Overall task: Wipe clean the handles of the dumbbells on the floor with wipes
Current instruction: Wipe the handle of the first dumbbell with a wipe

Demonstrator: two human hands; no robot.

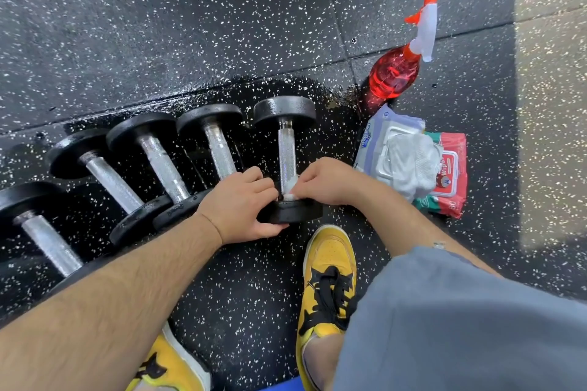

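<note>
Grey shorts over a bent knee and a yellow lace-up sneaker fill the near edge, just behind the right hand. That hand pinches a small bunched white wipe against the near end of the knurled silver handle of a black round-headed dumbbell, which lies on the black speckled rubber floor. The left hand is clamped over this dumbbell's near head, thumb at its front edge. Out past the left hand, four more black dumbbells lie in a row. Just off the right hand's outer side a pale open wipe packet overlaps a red wipe packet, and a red spray bottle stands farther off.

The floor around both hands looks wet, so I'd worry that the round heads roll or skid if the left hand's hold slackens. The rough knurling could snag and tear the thin wipe, and the far stretch of handle could easily be missed.
</note>
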